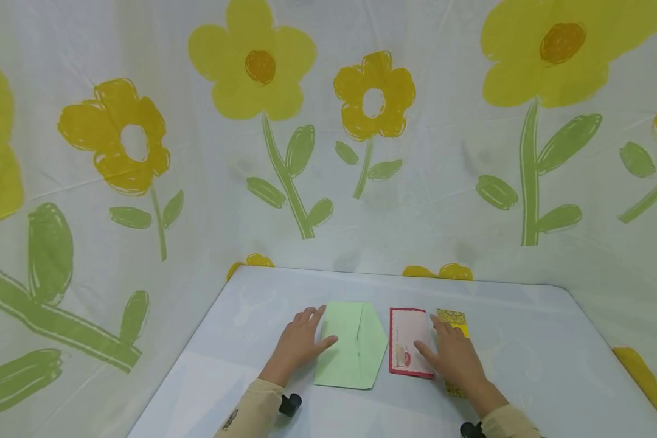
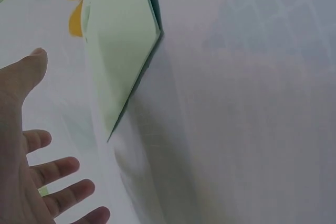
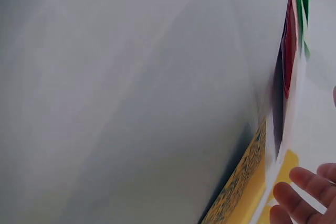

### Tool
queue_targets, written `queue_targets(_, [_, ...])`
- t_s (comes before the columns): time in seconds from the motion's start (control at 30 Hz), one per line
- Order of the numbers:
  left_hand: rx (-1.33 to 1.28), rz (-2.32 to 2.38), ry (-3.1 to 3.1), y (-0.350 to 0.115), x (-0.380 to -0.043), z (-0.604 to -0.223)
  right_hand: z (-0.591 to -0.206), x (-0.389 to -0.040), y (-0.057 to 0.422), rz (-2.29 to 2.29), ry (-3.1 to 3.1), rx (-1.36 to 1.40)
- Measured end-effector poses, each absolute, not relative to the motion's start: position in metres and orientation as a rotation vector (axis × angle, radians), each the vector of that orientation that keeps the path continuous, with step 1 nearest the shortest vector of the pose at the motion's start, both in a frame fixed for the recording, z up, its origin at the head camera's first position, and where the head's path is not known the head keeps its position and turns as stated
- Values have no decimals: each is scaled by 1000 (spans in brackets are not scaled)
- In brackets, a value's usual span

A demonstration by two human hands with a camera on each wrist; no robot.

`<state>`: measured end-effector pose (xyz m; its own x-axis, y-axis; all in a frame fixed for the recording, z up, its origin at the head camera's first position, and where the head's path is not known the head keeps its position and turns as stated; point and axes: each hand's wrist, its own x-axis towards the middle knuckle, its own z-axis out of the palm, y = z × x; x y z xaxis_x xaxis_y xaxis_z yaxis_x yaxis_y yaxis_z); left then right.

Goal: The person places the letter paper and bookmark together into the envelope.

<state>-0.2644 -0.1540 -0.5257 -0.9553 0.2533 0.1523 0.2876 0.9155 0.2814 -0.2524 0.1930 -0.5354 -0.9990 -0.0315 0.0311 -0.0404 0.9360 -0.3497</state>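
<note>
A light green paper envelope [image 1: 342, 353] with a pointed flap to the right lies on the table. My left hand [image 1: 298, 344] is at its left edge, thumb over the paper; contact cannot be told. In the left wrist view, that hand [image 2: 21, 156] has its fingers spread and nothing in them. A pale pink card with a red border [image 1: 407, 328] lies right of the envelope. Over its right side and a yellow patterned strip [image 1: 452, 317], partly hidden beneath, is my right hand [image 1: 457, 354]. Its fingers [image 3: 296, 200] look extended in the right wrist view, holding nothing.
The white table [image 1: 219, 365] has its far edge against a white curtain [image 1: 427, 231] printed with yellow flowers. More of this curtain hangs along the left and right sides. A black wrist device [image 1: 291, 404] sits at the left sleeve, another [image 1: 472, 430] at the right.
</note>
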Motion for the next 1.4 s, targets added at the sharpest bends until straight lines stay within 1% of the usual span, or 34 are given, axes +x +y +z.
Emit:
queue_targets(0.7, [-451,-410,-2967,-135,-265,-533,-538,-253,170,526,-3027,132])
queue_targets(1.4, [-483,-345,-2968,-118,-265,-538,-544,-253,140,618,-2986,236])
